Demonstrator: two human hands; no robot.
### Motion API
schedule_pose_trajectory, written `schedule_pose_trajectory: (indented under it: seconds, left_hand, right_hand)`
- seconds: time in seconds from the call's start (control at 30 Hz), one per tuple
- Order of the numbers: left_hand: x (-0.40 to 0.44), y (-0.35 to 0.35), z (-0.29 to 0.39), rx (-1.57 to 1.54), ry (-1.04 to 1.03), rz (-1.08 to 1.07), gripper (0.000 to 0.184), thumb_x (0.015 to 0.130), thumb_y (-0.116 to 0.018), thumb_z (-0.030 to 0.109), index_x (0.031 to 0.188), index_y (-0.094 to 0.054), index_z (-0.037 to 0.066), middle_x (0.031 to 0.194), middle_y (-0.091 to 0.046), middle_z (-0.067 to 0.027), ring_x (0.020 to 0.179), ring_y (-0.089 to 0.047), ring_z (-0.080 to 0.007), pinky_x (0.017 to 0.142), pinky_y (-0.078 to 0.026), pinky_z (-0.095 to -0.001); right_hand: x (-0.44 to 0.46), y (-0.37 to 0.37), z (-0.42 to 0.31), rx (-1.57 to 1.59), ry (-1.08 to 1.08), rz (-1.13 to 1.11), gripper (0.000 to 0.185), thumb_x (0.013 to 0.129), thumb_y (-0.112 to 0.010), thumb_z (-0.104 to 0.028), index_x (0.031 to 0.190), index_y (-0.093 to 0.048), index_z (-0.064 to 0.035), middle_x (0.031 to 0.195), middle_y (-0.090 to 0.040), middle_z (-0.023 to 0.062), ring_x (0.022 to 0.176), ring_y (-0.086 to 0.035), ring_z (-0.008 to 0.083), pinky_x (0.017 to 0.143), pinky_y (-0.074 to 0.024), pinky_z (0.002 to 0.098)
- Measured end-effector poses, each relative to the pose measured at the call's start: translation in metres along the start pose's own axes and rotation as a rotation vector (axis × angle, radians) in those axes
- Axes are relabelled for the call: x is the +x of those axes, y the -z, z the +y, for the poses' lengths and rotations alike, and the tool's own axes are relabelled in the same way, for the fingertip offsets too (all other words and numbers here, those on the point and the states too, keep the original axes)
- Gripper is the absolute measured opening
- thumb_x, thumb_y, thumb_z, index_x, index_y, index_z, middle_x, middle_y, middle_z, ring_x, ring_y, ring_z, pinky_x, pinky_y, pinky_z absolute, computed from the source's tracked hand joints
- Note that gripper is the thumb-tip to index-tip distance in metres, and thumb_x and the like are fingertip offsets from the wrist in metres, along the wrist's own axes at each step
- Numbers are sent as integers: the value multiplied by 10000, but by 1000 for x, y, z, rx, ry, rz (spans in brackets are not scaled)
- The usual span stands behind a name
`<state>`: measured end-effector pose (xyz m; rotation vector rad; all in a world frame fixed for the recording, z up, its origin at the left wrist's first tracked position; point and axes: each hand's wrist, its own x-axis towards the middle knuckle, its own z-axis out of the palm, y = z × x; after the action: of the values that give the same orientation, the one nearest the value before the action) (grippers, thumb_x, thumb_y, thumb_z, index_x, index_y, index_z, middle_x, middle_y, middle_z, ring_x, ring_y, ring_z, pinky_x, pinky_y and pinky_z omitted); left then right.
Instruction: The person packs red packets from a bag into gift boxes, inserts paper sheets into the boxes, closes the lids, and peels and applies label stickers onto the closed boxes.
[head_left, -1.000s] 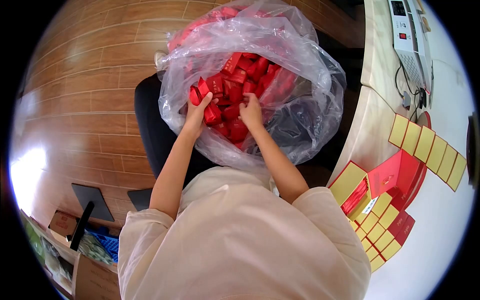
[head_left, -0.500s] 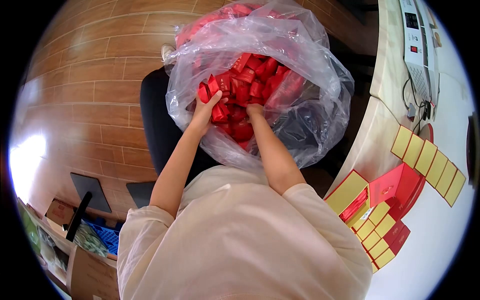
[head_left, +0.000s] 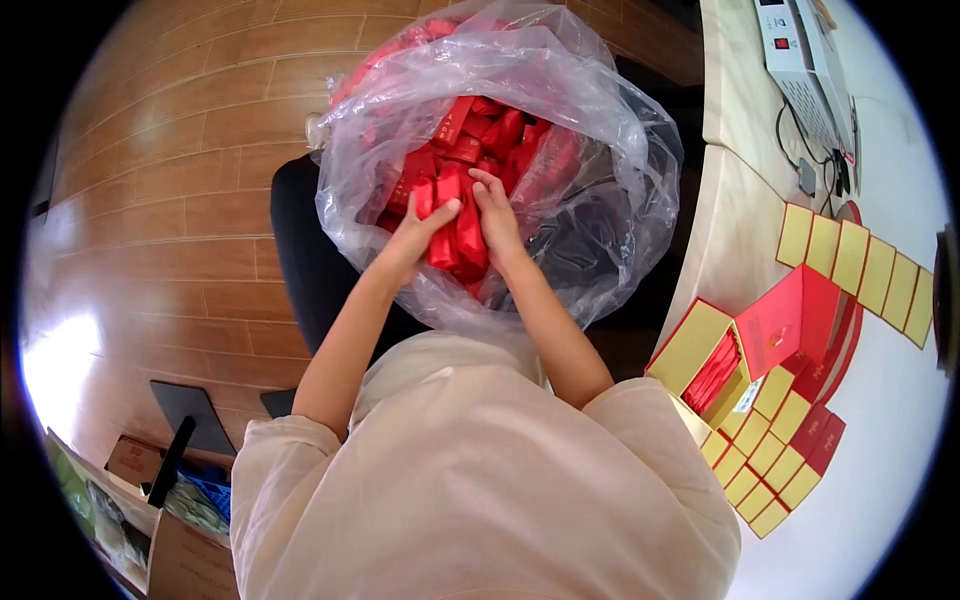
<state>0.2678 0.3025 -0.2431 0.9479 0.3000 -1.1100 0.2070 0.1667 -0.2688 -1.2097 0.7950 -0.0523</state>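
Observation:
A large clear plastic bag (head_left: pixel 625 225) gapes open in front of me, full of small shiny red foil packets (head_left: pixel 468 148). Above its contents, my left hand (head_left: pixel 410 242) grips a bunch of red packets (head_left: pixel 447 240) from the left, thumb laid across them. My right hand (head_left: pixel 500 222) closes on the same bunch from the right, its fingertips at the upper end. The packets stand side by side between both palms. How many there are cannot be made out, and their undersides are hidden.
On the table at right, an open red-and-gold box (head_left: pixel 700 355) holds red packets. Several gold-topped boxes (head_left: pixel 765 455) stand beside it, with another row (head_left: pixel 850 255) behind. A white machine (head_left: pixel 810 85) with cables sits farther back. A dark chair (head_left: pixel 300 240) is under the bag.
My right hand has come up out of the packets and met my left hand at the bunch. The left hand has shifted slightly right and down. The view has turned a little.

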Motion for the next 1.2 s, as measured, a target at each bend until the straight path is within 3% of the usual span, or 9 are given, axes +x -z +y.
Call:
schedule_pose_trajectory:
  seconds: [0.03, 0.2, 0.37, 0.57, 0.77, 1.0, 1.13, 1.17, 1.2]
  left_hand:
    - [-12, -16, 5, 65, -48, 16, 725, 856, -726, 278, 1396, -273, 107, 1286, -482, -89, 1208, -474, -191, 1011, -404, -344]
    - [-38, -29, 8, 219, -114, 25, 771, 835, -747, 238, 1416, -256, 115, 1326, -445, -111, 1201, -469, -197, 1005, -407, -347]
    - [-77, -29, -6, 319, -180, 5, 734, 838, -734, 207, 1413, -284, 143, 1319, -451, -121, 1194, -478, -209, 1013, -402, -344]
    - [-139, -8, -36, 425, 43, 12, 730, 903, -656, 245, 1445, -187, 111, 1358, -399, -131, 1252, -434, -224, 1047, -370, -357]
    - [-149, -30, -18, 676, -155, -198, 646, 958, -571, 231, 1450, -172, 104, 1384, -357, -132, 1288, -380, -214, 1084, -311, -353]
    - [-156, -207, 18, 720, -365, -729, 759, 929, -600, 227, 1455, -81, 55, 1423, -332, -162, 1325, -375, -255, 1108, -301, -392]
    - [-152, -321, -21, 831, -479, -967, 643, 939, -605, 239, 1411, -213, 46, 1360, -378, -185, 1278, -427, -267, 1048, -368, -391]
    - [-135, -339, -40, 1001, -730, -1013, 635, 935, -610, 278, 1394, -247, 30, 1340, -392, -210, 1261, -449, -289, 1030, -382, -388]
    - [-140, -364, -47, 920, -549, -1058, 664, 927, -615, 324, 1382, -253, 4, 1343, -386, -234, 1265, -439, -314, 1042, -363, -391]
  right_hand:
    - [0, -6, 2, -241, 223, 39, 295, 1013, -432, -202, 1252, -481, -36, 1211, -563, 122, 1108, -538, 228, 965, -421, 341]
    - [-23, -1, -10, -390, 194, 129, 332, 1007, -447, -244, 1240, -491, -12, 1216, -560, 152, 1173, -504, 267, 1014, -374, 330]
    - [-82, 7, -43, -423, 330, -233, 446, 1007, -457, -281, 1403, -451, -74, 1296, -540, 146, 1256, -455, 209, 1050, -326, 310]
    - [-150, 20, -40, -305, -86, -509, 575, 981, -535, -337, 1489, -320, -177, 1050, -539, 15, 844, -482, 76, 680, -419, 226]
    - [-173, 28, -72, -127, -38, -506, 513, 965, -576, -321, 1412, -415, -128, 1112, -557, 14, 958, -512, 105, 774, -443, 246]
    - [-268, 105, -191, -241, 521, 33, 464, 936, -600, -200, 1355, -494, -30, 1271, -558, 81, 1176, -505, 166, 1005, -384, 305]
    - [-318, 172, -212, -163, 750, 431, 488, 910, -646, -200, 1366, -516, -82, 1103, -599, 42, 913, -527, 99, 837, -432, 246]
    - [-329, 189, -213, -160, 757, 503, 484, 920, -638, -204, 1370, -513, -79, 1114, -595, 35, 949, -526, 101, 870, -425, 245]
    - [-339, 206, -213, -156, 762, 575, 479, 929, -629, -207, 1374, -509, -76, 1124, -590, 29, 985, -525, 104, 903, -417, 243]
